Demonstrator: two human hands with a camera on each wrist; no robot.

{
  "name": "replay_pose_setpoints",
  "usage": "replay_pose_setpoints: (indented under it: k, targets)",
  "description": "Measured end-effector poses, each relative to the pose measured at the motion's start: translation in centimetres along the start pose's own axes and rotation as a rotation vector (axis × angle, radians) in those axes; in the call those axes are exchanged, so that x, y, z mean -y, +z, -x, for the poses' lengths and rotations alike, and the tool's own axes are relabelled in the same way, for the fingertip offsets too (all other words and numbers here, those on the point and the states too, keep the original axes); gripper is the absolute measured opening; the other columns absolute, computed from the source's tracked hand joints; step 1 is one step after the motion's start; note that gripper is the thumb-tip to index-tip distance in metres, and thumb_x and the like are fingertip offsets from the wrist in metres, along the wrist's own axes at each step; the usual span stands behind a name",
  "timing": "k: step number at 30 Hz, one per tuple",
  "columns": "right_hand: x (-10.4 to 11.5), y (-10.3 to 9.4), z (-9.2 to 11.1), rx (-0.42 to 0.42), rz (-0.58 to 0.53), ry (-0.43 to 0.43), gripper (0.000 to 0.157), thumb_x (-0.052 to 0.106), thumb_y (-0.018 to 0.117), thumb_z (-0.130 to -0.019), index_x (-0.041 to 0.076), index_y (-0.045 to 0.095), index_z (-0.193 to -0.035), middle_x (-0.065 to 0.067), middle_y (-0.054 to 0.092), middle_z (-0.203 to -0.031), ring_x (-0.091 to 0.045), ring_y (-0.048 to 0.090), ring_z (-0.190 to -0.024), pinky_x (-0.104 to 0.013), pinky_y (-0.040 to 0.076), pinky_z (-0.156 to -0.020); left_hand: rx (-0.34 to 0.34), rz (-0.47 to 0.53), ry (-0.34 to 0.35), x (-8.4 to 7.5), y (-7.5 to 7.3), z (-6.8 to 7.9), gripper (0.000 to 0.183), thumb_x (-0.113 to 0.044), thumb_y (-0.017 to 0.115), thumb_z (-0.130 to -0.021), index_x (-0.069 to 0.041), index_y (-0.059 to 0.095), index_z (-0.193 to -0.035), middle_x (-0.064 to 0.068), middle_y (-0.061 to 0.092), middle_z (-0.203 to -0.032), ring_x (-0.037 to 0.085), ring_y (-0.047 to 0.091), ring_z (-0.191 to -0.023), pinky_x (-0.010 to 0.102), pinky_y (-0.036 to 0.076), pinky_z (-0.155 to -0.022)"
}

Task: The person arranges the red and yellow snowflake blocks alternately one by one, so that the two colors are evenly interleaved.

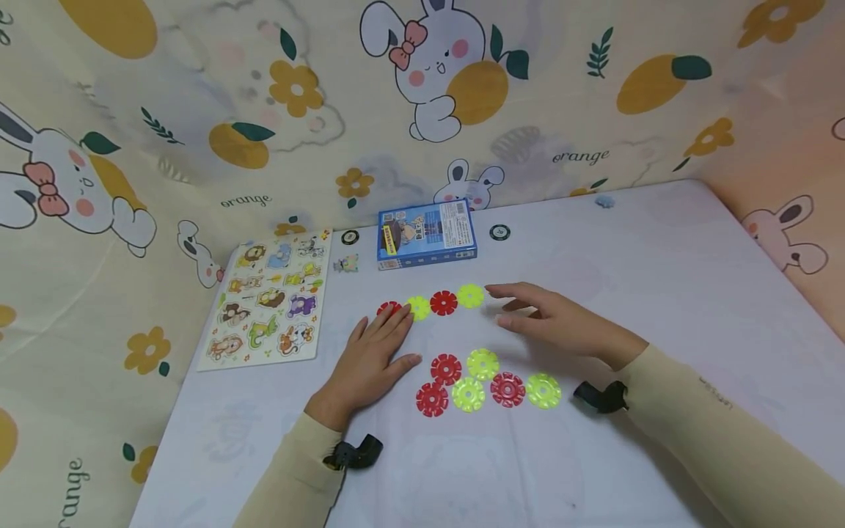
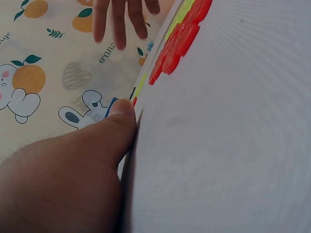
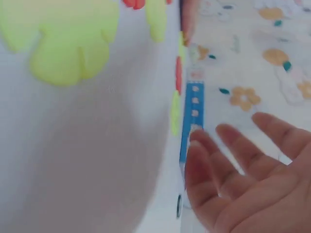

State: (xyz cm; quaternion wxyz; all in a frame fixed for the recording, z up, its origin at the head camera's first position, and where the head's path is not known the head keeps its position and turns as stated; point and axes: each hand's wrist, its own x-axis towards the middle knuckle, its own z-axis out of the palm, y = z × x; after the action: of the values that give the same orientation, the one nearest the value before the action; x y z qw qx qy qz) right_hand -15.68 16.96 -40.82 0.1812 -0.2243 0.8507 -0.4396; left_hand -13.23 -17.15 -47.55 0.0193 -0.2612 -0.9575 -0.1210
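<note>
Slotted plastic discs in red and yellow-green lie flat on the white table. The far row holds a partly covered red disc (image 1: 386, 306), a yellow-green disc (image 1: 419, 308), a red disc (image 1: 444, 303) and a yellow-green disc (image 1: 471, 296). Fingertips of my left hand (image 1: 370, 363) rest on that row's left end, fingers straight. At the other end my right hand (image 1: 561, 320) hovers with relaxed fingers beside the last disc, holding nothing. Nearer me, several more discs, among them a red one (image 1: 507, 389) and a yellow-green one (image 1: 544, 391), form a second group.
A blue box (image 1: 426, 235) stands behind the far row, with a black round chip (image 1: 350, 237) to its left and another chip (image 1: 499, 232) to its right. An animal sticker board (image 1: 267, 301) lies at the left. A patterned cloth (image 1: 561, 95) hangs behind the table.
</note>
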Motion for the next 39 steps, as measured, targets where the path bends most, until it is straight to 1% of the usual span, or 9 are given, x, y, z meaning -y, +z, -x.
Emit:
replay_pose_setpoints:
  k: [5,12,16,19,21,24,28,32,39]
  targets:
    - [-0.9,-0.7,2.0,0.011,-0.114,-0.046,0.051,0.037,0.059,-0.094,0.037,0.041,-0.142,0.000,0.046,-0.141,-0.025,0.049,-0.121,-0.050,0.044,-0.093,-0.008,0.007,0.001,0.1,0.0,0.1,0.073,-0.062,0.041,-0.093,-0.022,0.028,-0.152,-0.008,0.018,-0.157,0.020,0.010,-0.144,0.055,0.007,-0.111]
    - [-2.7,0.1,4.4,0.066,-0.159,-0.028,0.065,0.026,0.067,-0.089,0.030,0.037,-0.146,-0.004,0.048,-0.139,-0.028,0.048,-0.121,-0.046,0.047,-0.089,-0.010,0.004,0.000,0.2,0.2,0.2,0.074,-0.063,0.040,-0.093,-0.021,0.028,-0.152,-0.007,0.019,-0.157,0.020,0.010,-0.144,0.055,0.008,-0.111]
    - [-3.5,0.7,5.5,0.062,-0.106,-0.008,0.074,0.029,0.074,-0.084,0.025,0.037,-0.147,0.002,0.049,-0.137,-0.022,0.046,-0.121,-0.049,0.042,-0.095,-0.006,0.008,-0.001,0.2,0.3,0.1,0.074,-0.064,0.039,-0.092,-0.022,0.027,-0.152,-0.008,0.018,-0.157,0.020,0.009,-0.144,0.055,0.007,-0.111]
    - [-3.9,1.1,6.4,0.086,-0.019,0.047,0.074,0.039,0.078,-0.078,0.032,0.043,-0.143,0.013,0.047,-0.136,-0.013,0.041,-0.124,-0.047,0.037,-0.101,0.000,0.008,0.001,0.2,0.3,0.1,0.074,-0.064,0.039,-0.092,-0.023,0.025,-0.153,-0.009,0.016,-0.158,0.020,0.008,-0.144,0.055,0.007,-0.111]
    - [-4.0,1.2,6.7,0.105,0.057,0.049,0.067,0.042,0.080,-0.076,0.034,0.051,-0.136,0.016,0.048,-0.131,-0.009,0.039,-0.123,-0.042,0.037,-0.102,0.001,0.004,0.002,0.2,0.4,0.1,0.075,-0.064,0.038,-0.093,-0.023,0.025,-0.153,-0.009,0.016,-0.158,0.020,0.008,-0.144,0.055,0.007,-0.111]
    - [-3.9,1.4,7.0,0.108,0.170,0.009,0.049,0.036,0.081,-0.076,0.035,0.061,-0.121,0.016,0.049,-0.118,-0.009,0.039,-0.116,-0.036,0.040,-0.099,0.000,0.002,0.003,0.2,0.4,0.1,0.075,-0.064,0.038,-0.093,-0.022,0.025,-0.153,-0.009,0.015,-0.158,0.020,0.008,-0.144,0.055,0.007,-0.111]
    - [-3.6,1.4,7.0,0.091,0.235,-0.028,0.039,0.026,0.083,-0.076,0.032,0.062,-0.109,0.016,0.052,-0.109,-0.010,0.043,-0.109,-0.033,0.043,-0.093,0.002,0.009,0.005,0.2,0.4,0.1,0.074,-0.063,0.039,-0.093,-0.023,0.024,-0.153,-0.009,0.015,-0.158,0.020,0.008,-0.144,0.055,0.006,-0.111]
    - [-3.3,1.5,7.0,0.095,0.241,-0.005,0.041,0.027,0.083,-0.075,0.031,0.061,-0.110,0.017,0.055,-0.108,-0.009,0.044,-0.107,-0.034,0.044,-0.092,0.008,0.010,0.007,0.2,0.5,0.1,0.074,-0.064,0.038,-0.093,-0.023,0.024,-0.153,-0.009,0.015,-0.158,0.020,0.007,-0.144,0.055,0.006,-0.111]
    - [-2.5,2.7,6.9,0.054,0.282,-0.017,0.054,0.051,0.080,-0.072,0.033,0.061,-0.119,0.018,0.051,-0.111,-0.007,0.040,-0.108,-0.037,0.043,-0.091,0.011,0.007,0.015,0.3,0.4,0.0,0.074,-0.063,0.038,-0.093,-0.023,0.023,-0.153,-0.008,0.015,-0.158,0.021,0.007,-0.144,0.057,0.006,-0.111]
